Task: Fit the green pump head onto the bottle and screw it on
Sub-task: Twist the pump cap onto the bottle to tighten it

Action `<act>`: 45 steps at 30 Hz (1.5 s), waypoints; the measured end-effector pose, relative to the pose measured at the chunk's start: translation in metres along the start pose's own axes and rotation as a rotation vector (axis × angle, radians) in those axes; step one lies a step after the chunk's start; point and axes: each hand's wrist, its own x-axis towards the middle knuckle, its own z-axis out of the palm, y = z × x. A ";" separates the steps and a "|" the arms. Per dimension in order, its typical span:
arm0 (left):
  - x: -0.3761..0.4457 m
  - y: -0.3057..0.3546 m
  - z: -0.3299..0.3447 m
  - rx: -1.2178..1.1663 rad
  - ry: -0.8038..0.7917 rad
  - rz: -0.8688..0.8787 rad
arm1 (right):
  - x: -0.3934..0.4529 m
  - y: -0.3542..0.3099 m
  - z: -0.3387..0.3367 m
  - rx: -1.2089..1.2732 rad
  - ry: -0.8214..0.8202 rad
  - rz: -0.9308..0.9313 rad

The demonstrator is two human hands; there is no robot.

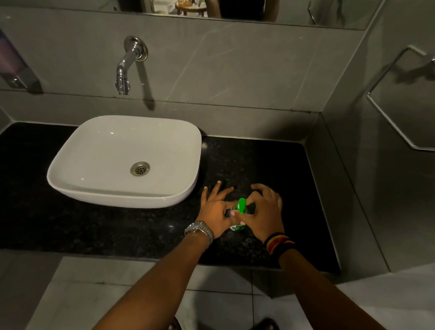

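A small bottle stands upright on the black granite counter, right of the basin. Only a strip of its green and white label shows between my hands. The green pump head sits on top of the bottle, its nozzle pointing away from me. My left hand holds the bottle's neck with thumb and forefinger, the other fingers spread out. My right hand grips the pump head's collar from the right with thumb and fingertips. The collar and thread are hidden by my fingers.
A white countertop basin sits to the left, close to my left hand. A chrome wall tap hangs above it. The tiled side wall with a towel rail bounds the counter on the right. The counter's front edge is near my wrists.
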 end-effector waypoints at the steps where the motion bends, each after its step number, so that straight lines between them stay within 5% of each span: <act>1: 0.000 0.000 0.000 -0.001 0.007 0.001 | 0.000 0.000 0.001 0.013 -0.003 0.011; 39: -0.003 0.004 0.000 -0.075 0.028 -0.026 | -0.005 0.003 -0.006 0.228 -0.141 -0.003; 45: -0.004 0.007 0.001 -0.061 0.068 -0.026 | -0.007 0.001 0.000 -0.008 -0.052 -0.031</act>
